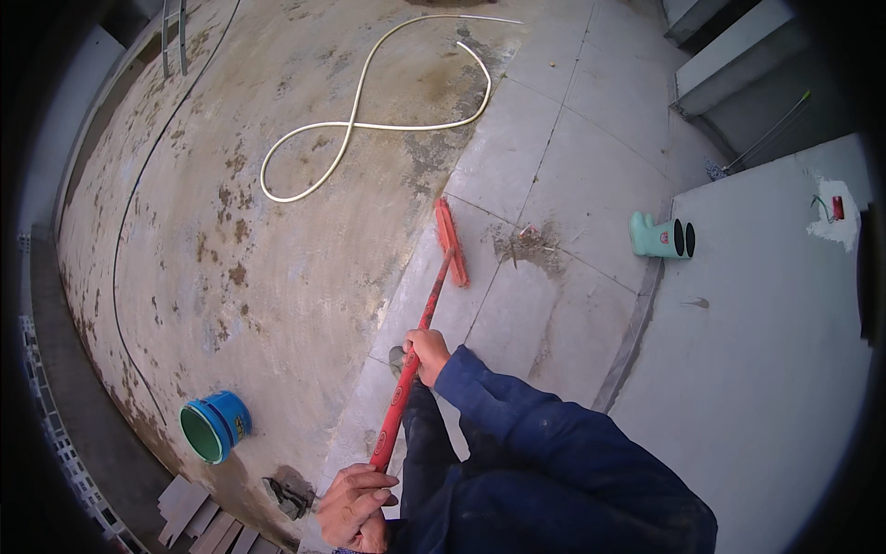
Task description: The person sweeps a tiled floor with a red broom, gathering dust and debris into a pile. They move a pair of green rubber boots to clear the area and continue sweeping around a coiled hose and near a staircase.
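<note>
Both my hands are on the long red handle of a push broom (pixel 394 408). My left hand (pixel 356 509) wraps its upper end, close to my body. Farther down the handle, my right hand (pixel 428 352) grips it, its arm in a dark blue sleeve. The red broom head (pixel 452 242) rests on grey floor tiles (pixel 512 298), near their border with rough concrete. Right of the head lies a patch of dirt and debris (pixel 529 246), with a small reddish-white scrap on it. My dark-trousered legs show below the handle, with one shoe partly hidden behind it.
A cream hose (pixel 353 124) loops across the concrete ahead. A dark cable (pixel 124 228) runs along the left. At lower left are a blue bucket (pixel 225 422) and stacked boards (pixel 187 509). Light green boots (pixel 657 237) stand against the right wall (pixel 754 332); a ladder (pixel 174 38) is far left.
</note>
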`<action>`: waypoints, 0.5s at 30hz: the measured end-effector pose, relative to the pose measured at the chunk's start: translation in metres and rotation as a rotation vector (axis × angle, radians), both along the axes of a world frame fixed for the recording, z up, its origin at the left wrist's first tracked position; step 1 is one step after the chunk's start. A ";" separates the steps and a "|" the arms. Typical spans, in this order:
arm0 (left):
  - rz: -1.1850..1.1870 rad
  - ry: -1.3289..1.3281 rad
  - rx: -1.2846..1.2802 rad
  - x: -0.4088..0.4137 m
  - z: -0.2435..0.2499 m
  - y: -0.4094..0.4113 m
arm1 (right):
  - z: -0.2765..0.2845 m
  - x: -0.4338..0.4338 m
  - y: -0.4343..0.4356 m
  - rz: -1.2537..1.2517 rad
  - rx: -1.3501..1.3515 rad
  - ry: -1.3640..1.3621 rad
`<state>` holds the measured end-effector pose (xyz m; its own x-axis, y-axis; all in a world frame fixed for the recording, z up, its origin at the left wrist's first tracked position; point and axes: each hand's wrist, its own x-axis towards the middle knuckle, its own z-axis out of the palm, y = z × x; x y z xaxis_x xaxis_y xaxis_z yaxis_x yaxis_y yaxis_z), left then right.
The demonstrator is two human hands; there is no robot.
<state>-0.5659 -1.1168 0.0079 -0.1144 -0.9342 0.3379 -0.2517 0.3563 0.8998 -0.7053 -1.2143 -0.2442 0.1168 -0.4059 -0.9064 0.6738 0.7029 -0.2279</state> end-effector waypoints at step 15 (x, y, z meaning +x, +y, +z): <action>-0.399 0.099 0.201 0.062 -0.020 -0.070 | -0.006 -0.003 -0.037 -0.370 -0.138 0.170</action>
<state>-0.5035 -1.1870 -0.0122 -0.4552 -0.8715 0.1823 -0.0396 0.2243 0.9737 -0.7083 -1.2512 -0.2501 -0.2055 -0.5112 -0.8345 0.8196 0.3761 -0.4322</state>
